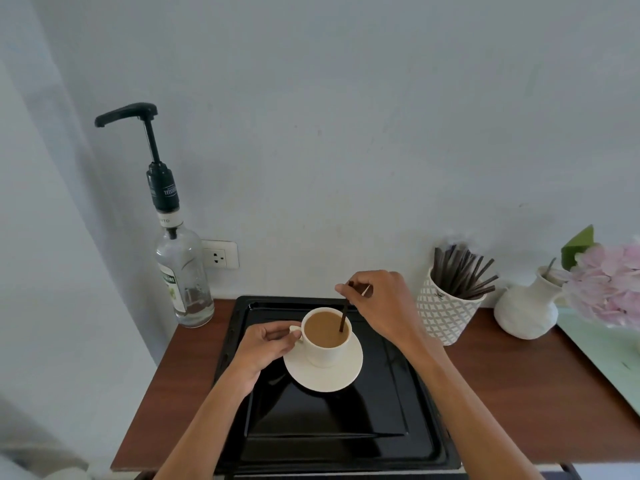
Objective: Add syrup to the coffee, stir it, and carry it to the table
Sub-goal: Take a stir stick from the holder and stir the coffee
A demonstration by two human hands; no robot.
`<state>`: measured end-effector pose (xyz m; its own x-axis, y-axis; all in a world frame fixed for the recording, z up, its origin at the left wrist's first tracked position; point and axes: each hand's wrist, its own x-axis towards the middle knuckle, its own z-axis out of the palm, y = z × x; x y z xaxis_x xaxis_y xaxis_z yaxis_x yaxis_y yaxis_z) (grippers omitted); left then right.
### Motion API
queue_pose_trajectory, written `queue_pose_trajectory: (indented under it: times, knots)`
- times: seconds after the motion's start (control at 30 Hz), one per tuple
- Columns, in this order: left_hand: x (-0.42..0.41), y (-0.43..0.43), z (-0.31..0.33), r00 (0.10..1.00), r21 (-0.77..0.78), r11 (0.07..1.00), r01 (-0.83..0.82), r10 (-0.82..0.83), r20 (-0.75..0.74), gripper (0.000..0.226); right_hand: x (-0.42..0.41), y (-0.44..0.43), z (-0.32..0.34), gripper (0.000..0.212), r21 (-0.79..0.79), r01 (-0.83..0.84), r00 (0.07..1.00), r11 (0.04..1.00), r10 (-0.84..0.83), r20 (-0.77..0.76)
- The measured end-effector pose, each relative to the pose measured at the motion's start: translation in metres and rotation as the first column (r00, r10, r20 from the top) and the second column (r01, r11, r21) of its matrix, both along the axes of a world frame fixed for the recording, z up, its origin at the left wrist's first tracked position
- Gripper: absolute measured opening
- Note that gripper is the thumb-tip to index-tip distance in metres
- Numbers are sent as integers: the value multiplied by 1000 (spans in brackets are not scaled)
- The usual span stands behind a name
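Well to the left of the fingers, the syrup bottle (pixel 183 282) stands upright on the bench (pixel 173 393) with its pump raised; the left hand (pixel 266 344) pinches the cup's handle, fingers (pixel 277 336) pressed together, steadying the cup (pixel 325 337) on its saucer (pixel 323 372) in the black tray (pixel 346 427). The right hand (pixel 381 306), just above the rim, pinches a dark stirrer (pixel 343 317) dipped in the coffee; the cup is full, so a vigorous stroke could slop coffee over; a loose left grip could let the cup slide.
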<state>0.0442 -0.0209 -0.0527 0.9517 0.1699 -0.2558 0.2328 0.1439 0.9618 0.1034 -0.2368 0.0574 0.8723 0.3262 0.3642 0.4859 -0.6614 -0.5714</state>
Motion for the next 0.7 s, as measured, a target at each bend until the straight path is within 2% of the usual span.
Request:
queue_pose_trajectory:
  times: [0.17,0.43,0.53,0.7]
  knots:
    - [-1,2,0,1000,10,1000,17,-17,10,17,-3,-5,-1,35,-86,13,999,996,-16,-35]
    - [-1,1,0,1000,-11,1000,22,-22,17,20,-14,11,-3,31,3,-93,987,996,92,-128]
    - [-1,1,1,1000,-14,1000,20,-20,11,21,-9,27,-3,30,41,-84,989,996,88,-116]
    - [-2,2,1,1000,-29,999,17,-17,-12,24,5,30,2,29,-16,-36,997,999,34,-75]
